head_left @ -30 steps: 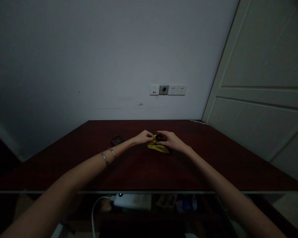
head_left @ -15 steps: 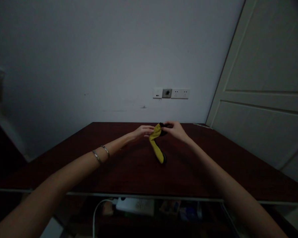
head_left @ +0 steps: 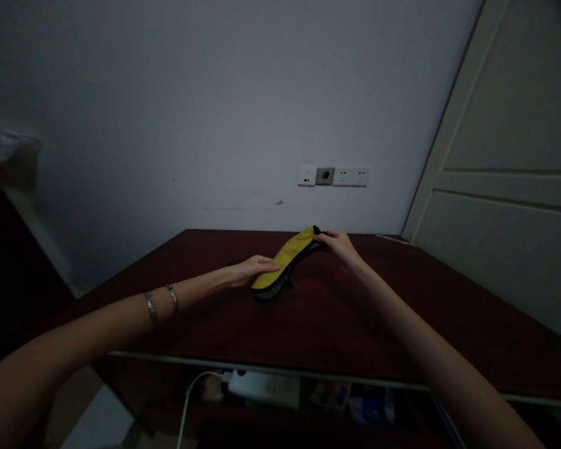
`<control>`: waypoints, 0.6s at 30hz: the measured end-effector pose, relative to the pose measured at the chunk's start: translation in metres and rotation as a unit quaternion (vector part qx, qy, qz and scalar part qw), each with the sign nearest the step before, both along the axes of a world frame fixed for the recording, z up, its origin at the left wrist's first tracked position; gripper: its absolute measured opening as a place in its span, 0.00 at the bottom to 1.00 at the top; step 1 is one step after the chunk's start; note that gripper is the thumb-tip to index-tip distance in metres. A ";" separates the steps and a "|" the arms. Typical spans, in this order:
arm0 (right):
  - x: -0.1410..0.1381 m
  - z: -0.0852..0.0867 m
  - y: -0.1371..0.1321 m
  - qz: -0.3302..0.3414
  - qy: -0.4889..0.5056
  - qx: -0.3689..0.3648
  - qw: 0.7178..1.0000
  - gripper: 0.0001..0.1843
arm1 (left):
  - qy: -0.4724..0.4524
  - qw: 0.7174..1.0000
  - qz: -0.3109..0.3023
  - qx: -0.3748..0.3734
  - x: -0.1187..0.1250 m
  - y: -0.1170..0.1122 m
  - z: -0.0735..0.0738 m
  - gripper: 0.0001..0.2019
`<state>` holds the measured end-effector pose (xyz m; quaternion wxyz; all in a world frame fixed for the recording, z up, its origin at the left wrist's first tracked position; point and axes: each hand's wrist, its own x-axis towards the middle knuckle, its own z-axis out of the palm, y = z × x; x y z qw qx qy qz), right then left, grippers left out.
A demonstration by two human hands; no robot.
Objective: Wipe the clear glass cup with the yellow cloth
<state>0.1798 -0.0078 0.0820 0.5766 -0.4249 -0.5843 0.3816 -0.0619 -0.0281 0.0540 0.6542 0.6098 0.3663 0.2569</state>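
A long, soft pouch-like fabric piece (head_left: 287, 252), yellow on one face with black edging and a grey-black side, slants above the dark red tabletop (head_left: 336, 324). Its upper right end is pinched in my right hand (head_left: 339, 242), thumb and fingers closed at the black tip. Around the lower left part, my left hand (head_left: 255, 268) has its fingers lying along the yellow face; the thumb is hard to make out. Two bracelets (head_left: 161, 300) circle the left wrist. Dim light hides the fabric's finer details.
Behind the table rises a pale wall with sockets (head_left: 333, 176). A panelled door (head_left: 505, 181) stands at the right. Under the tabletop, an open shelf holds a white power strip (head_left: 264, 388) with a white cable (head_left: 186, 411), among other small items.
The fabric piece went from bent and hanging to stretched out on a slant. My left hand moved left and down onto its lower part; my right hand still pinches the upper end.
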 end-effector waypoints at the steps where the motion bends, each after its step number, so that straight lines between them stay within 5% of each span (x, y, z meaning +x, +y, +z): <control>1: -0.003 -0.003 -0.001 0.001 0.012 -0.009 1.000 0.12 | 0.009 1.000 0.008 -0.006 -0.005 0.000 -0.001 0.19; 6: -0.018 -0.013 -0.002 -0.001 0.016 -0.057 0.998 0.17 | 0.022 0.999 0.037 -0.023 -0.022 -0.006 -0.005 0.16; 10: -0.027 -0.023 0.003 0.017 -0.038 -0.066 0.997 0.19 | 0.081 0.994 -0.006 -0.070 -0.040 -0.013 -0.004 0.16; 15: -0.051 -0.050 0.009 0.103 -0.166 -0.077 0.978 0.18 | 0.237 0.962 -0.083 -0.109 -0.088 -0.008 0.004 0.12; 18: -0.077 -0.066 0.008 0.102 -0.274 -0.041 0.955 0.16 | 0.283 0.954 -0.053 -0.076 -0.125 0.003 0.006 0.16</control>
